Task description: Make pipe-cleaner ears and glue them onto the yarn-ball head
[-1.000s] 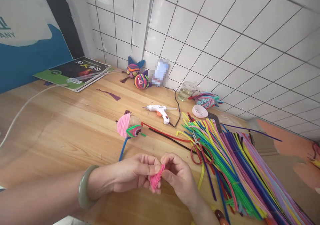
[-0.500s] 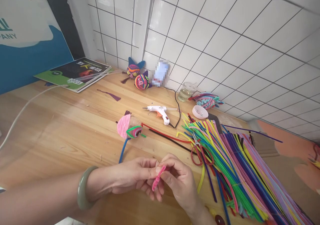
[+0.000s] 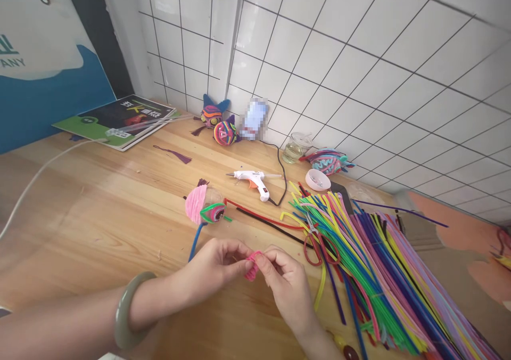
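Hands: left hand point(image 3: 215, 267) and right hand point(image 3: 285, 280) both pinch the piece between thumb and fingers.
Pink fuzzy piece point(image 3: 251, 275): up between the fingertips, above the table point(image 3: 99, 216) — mostly covered, so its shape is hard to read.
Pinch risk: pressing unevenly could skew the folds; a loosening thumb could let them spring apart.
Pink-wrapped ball point(image 3: 195, 204): just beyond the left hand, blue stem point(image 3: 195, 243) pointing back this way — a forward sweep could snag it and roll the ball.
Right side: scissors point(image 3: 314, 231) lie on the stem bundle point(image 3: 371, 285), so a wide right elbow could drag both.
Far side: glue gun point(image 3: 261, 189), its tip possibly hot.
Room: widest leftward, toward the table's near-left edge.
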Demonstrator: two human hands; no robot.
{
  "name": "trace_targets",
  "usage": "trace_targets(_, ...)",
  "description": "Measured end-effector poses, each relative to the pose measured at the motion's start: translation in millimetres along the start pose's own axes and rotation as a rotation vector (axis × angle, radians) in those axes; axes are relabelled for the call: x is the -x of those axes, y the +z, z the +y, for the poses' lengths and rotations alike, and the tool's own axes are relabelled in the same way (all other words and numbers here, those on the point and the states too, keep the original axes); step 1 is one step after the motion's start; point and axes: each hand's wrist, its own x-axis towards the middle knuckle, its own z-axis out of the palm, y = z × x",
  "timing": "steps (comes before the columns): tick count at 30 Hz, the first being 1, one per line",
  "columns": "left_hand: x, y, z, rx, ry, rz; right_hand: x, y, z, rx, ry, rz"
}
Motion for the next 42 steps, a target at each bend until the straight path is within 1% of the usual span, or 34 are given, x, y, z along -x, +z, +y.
trace_targets(3, -1, -1.6, -2, -0.042, -0.004, 0.016, -2, -3, 1, 0.037, -0.006, -0.034)
trace_targets(7, -2, -4.6, -6, -0.048, -0.027, 0.045, -4, -8, 0, 0.048, -0.050, -0.115)
trace_targets(10, -2, -5.3, -5, -0.040, -0.023, 0.049, -5, -9, -1, 0.073, -0.074, -0.143)
trace_targets(15, -4, -4.0, -5, 0.008, -0.037, 0.027, -4, -8, 0, 0.141, -0.096, -0.114)
trace_targets(20, -6, -4.7, -10, 0.037, -0.083, 0.070, -2, -5, 2, 0.179, -0.132, -0.104)
trace_targets(27, -3, -5.7, -7, -0.013, -0.045, 0.081, -2, -6, 0, 0.114, -0.115, -0.110)
trace_targets(33, -2, -5.2, -6, -0.014, -0.014, 0.040, -2, -5, 0, 0.080, -0.093, -0.133)
trace_targets(39, -2, -4.6, -8, -0.092, 0.004, 0.052, -1, -4, 1, 0.082, -0.105, -0.079)
trace_targets(42, -1, -4.7, -8, -0.129, 0.011, 0.061, 0, -4, 1, 0.094, -0.125, -0.081)
